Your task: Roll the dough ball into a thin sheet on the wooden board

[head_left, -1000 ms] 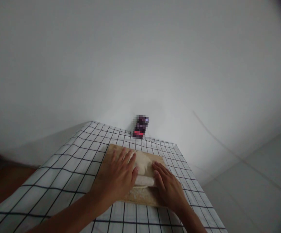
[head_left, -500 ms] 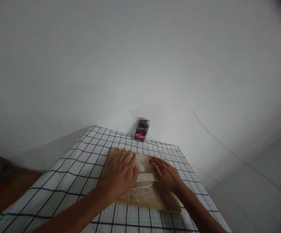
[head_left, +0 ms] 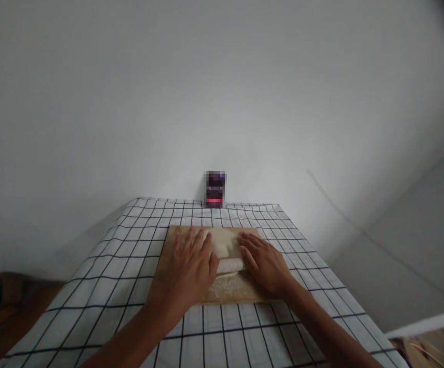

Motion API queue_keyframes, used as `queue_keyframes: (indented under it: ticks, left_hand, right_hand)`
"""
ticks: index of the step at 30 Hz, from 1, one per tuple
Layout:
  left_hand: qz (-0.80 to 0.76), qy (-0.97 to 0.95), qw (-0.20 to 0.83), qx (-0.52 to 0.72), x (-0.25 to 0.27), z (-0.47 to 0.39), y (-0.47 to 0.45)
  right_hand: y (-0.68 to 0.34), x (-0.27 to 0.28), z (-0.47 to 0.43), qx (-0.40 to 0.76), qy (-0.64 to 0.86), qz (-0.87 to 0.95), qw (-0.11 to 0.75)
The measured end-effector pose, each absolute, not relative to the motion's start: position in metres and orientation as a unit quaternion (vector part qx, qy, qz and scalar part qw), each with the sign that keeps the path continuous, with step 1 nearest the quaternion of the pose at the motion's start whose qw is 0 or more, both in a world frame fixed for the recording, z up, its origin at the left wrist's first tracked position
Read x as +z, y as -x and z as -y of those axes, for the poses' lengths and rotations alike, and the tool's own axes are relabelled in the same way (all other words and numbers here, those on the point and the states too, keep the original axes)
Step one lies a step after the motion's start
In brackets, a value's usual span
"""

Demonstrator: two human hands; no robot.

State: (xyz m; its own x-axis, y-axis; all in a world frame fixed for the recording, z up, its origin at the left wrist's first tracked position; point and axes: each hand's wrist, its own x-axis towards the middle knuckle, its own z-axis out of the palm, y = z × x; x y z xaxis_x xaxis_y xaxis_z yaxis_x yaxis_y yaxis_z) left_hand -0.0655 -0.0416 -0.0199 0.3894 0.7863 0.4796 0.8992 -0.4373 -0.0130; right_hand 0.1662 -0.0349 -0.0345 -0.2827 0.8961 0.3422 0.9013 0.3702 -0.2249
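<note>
A sheet of pale dough (head_left: pixel 224 240) lies on a wooden board (head_left: pixel 229 294), which is dusted with flour near its front. Across the dough's near side, between my hands, runs a whitish, floury bar (head_left: pixel 231 265); whether it is a rolling pin or a rolled edge of dough I cannot tell. My left hand (head_left: pixel 193 266) rests flat over the left part, fingers spread and pointing away from me. On the other side my right hand (head_left: pixel 263 260) lies flat with its fingers stretched over the dough's right part. Both palms hide what is under them.
The board sits on a table with a white cloth (head_left: pixel 110 286) in a black grid pattern. A blurred-out dark object (head_left: pixel 214 190) stands at the table's far edge, against a pale wall (head_left: pixel 222 102). Brownish items (head_left: pixel 7 301) show low on the left.
The view has tilted and shifted, so the table looks straighter and the board sits higher in the picture. Both hands stay flat in about the same places on the dough and board.
</note>
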Motion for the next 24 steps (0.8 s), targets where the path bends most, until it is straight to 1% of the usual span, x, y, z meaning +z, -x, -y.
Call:
queue_keyframes:
  ticks: [4,8,13,19,24]
  left_hand:
    - [0.499,0.833,0.115,-0.206,-0.023,0.048,0.068]
    - [0.468,0.854,0.104,-0.202,-0.023,0.057,0.074]
    - [0.44,0.863,0.127,-0.212,-0.023,0.068,0.08]
    - [0.473,0.85,0.128,-0.194,-0.025,0.049,0.072]
    - [0.501,0.827,0.145,-0.211,-0.027,0.024,0.065]
  right_hand:
    - [-0.162,-0.034,0.071,-0.012,0.566,0.787,0.245]
    - [-0.155,-0.034,0.104,-0.01,0.571,0.784,0.243]
    - [-0.151,-0.038,0.123,-0.014,0.568,0.785,0.248]
    - [-0.155,-0.029,0.081,-0.023,0.582,0.78,0.229]
    - [-0.156,-0.019,0.043,-0.015,0.586,0.781,0.216]
